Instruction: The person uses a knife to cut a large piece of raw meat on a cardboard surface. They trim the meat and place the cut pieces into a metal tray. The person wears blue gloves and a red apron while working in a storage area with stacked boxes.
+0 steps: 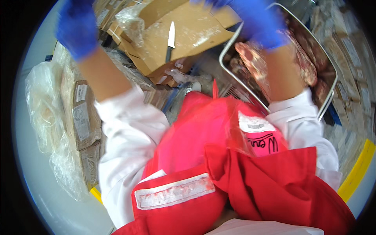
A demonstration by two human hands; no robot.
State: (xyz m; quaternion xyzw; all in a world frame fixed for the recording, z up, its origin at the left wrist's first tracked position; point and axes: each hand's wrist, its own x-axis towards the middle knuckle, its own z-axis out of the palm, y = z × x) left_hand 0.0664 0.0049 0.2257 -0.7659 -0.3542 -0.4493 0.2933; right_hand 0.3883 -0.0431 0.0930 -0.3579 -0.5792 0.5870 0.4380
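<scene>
At upper left, the left hand (pixel 78 31) is blurred; at upper right, the right hand (pixel 258 23), also blurred, overlaps the tub (pixel 231 40) of meat (pixel 248 56). Whether either is open or gripping, I cannot tell. Between them, a knife (pixel 171 37) lies on cardboard (pixel 199 39).

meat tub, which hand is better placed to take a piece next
Probably the right hand: it is at the tub, near the meat, while the left hand is away, left of the cardboard box.
</scene>
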